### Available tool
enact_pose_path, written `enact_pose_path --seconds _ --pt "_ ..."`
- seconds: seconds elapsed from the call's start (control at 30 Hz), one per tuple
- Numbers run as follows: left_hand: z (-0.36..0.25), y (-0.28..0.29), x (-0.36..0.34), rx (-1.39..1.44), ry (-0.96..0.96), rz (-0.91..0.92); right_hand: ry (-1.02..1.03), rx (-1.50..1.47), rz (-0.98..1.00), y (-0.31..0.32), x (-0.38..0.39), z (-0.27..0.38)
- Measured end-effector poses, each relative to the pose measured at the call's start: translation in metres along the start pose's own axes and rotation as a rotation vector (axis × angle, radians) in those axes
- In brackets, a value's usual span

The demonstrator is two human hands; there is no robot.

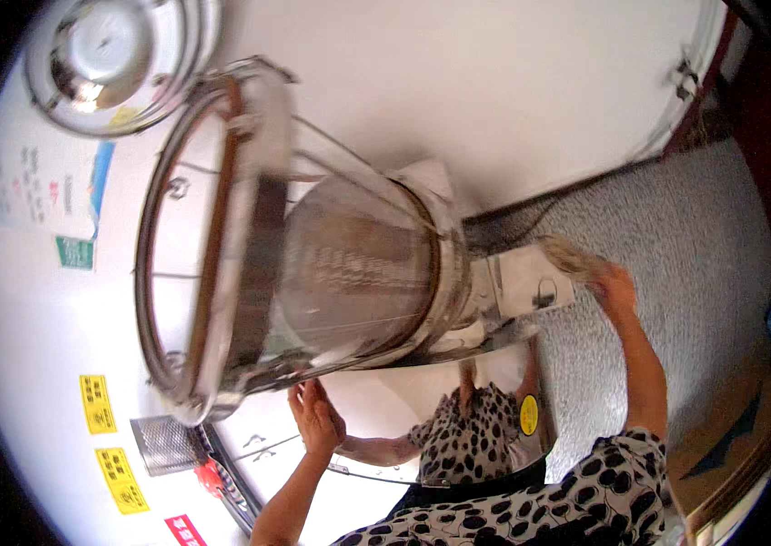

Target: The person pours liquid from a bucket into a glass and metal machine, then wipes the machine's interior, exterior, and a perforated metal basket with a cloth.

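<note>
A large metal machine with a round drum (362, 264) and a tilted ring frame (208, 246) fills the middle of the head view. My left hand (315, 417) is raised against the machine's lower edge, fingers stretched out, apparently touching it; its reflection shows in the shiny curved metal panel (385, 400) beside it. On the right, my right hand (617, 289) is closed around one end of a tan, bristly, brush-like bundle (572, 258). Motion blurs the bundle, so its exact kind is unclear. It hangs over a pale box-shaped part (531, 280) with a handle-like loop.
A round metal lid-like disc (103, 45) is at the upper left. A perforated metal basket (167, 444) sits by the white wall, near a red object (211, 478). Yellow labels (97, 404) mark the wall. Grey speckled floor (695, 246) lies right, with a cardboard box (722, 446) below.
</note>
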State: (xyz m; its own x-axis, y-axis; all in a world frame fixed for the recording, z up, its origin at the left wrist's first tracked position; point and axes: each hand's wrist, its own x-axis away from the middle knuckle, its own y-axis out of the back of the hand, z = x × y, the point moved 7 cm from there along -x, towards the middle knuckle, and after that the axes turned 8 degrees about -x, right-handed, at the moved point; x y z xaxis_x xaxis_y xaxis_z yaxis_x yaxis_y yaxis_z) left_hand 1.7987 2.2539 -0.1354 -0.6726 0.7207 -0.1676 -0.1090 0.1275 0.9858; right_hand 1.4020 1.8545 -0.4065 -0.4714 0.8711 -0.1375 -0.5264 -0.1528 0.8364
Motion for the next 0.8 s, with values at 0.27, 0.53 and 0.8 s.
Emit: enact_pose_path --seconds 0.27,0.53,0.8 --pt "0.011 -0.005 -0.003 0.084 0.012 -0.019 0.053 -0.492 -0.354 0.177 0.017 0.124" --pt "0.029 -0.002 0.004 0.415 0.062 -0.225 0.527 -0.844 0.305 0.172 0.098 0.425" --pt "0.082 -0.027 0.027 1.595 -0.115 0.145 0.487 -0.066 0.187 0.076 0.153 0.519"
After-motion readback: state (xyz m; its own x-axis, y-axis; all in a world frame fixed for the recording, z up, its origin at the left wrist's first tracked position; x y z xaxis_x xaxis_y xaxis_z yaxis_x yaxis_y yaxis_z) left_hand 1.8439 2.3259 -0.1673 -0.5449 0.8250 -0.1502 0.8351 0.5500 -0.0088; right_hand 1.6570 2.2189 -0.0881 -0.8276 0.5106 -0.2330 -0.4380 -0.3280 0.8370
